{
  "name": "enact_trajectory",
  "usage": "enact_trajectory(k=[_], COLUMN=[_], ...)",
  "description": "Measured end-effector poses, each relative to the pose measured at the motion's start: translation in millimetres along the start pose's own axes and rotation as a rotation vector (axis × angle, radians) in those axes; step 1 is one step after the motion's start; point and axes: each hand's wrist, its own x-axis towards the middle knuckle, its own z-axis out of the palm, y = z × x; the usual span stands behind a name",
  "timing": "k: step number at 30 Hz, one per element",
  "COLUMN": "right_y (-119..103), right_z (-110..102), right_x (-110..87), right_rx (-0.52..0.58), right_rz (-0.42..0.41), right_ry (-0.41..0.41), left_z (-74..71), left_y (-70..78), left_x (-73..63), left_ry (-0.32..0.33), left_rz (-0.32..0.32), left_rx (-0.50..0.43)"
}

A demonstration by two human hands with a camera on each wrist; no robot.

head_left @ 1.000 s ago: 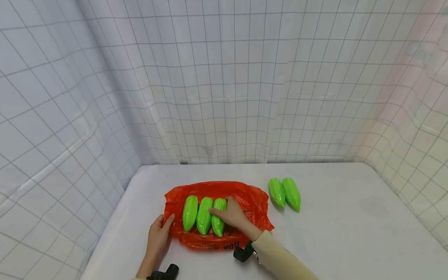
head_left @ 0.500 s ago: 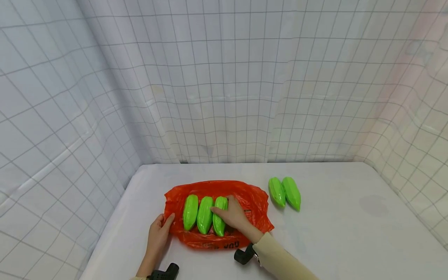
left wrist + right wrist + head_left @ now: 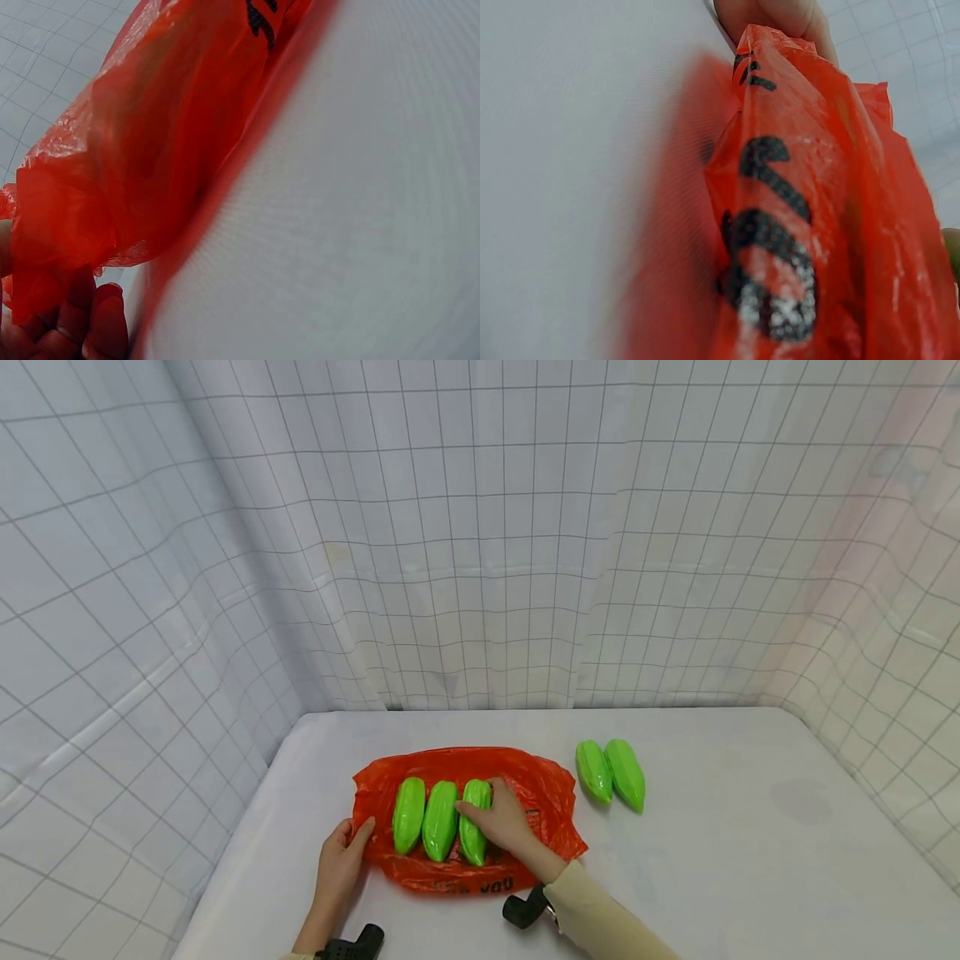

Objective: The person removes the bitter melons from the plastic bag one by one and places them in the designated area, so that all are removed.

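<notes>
A red plastic bag (image 3: 555,785) lies spread on the white table, with black lettering along its near edge. On it rest three bright green, elongated ridged vegetables side by side: a left one (image 3: 408,817), a middle one (image 3: 440,822) and a right one (image 3: 472,839). My right hand (image 3: 504,818) holds the right one, its thumb on the left side. My left hand (image 3: 341,856) pinches the bag's left edge between thumb and fingers. In the left wrist view, curled fingers (image 3: 105,322) show below the bag (image 3: 172,135). The right wrist view shows mostly the bag (image 3: 802,112).
Two more green vegetables, one (image 3: 594,772) beside the other (image 3: 626,775), lie on the table (image 3: 720,860) right of the bag. A white grid-patterned curtain (image 3: 480,568) stands behind the table and along both sides.
My right hand has shifted slightly rightward with the right green vegetable, widening the gap to the middle one. My left hand stays at the bag's edge.
</notes>
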Motion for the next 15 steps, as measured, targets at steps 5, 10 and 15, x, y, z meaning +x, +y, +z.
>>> enact_trajectory(k=[5, 10, 15], right_y=[0.3, 0.5, 0.3], right_z=[-0.4, -1.3, -2.8], right_x=[0.2, 0.7, 1.3], right_rx=[0.011, 0.027, 0.059], right_rz=[0.003, 0.006, -0.018], right_ry=[0.005, 0.015, 0.033], left_z=[-0.2, -0.4, -0.6], left_y=[-0.4, -0.4, -0.4], left_x=[0.6, 0.2, -0.1], left_ry=[0.001, -0.002, -0.004], left_rz=[-0.005, -0.012, -0.011], left_rx=[-0.001, -0.002, -0.002])
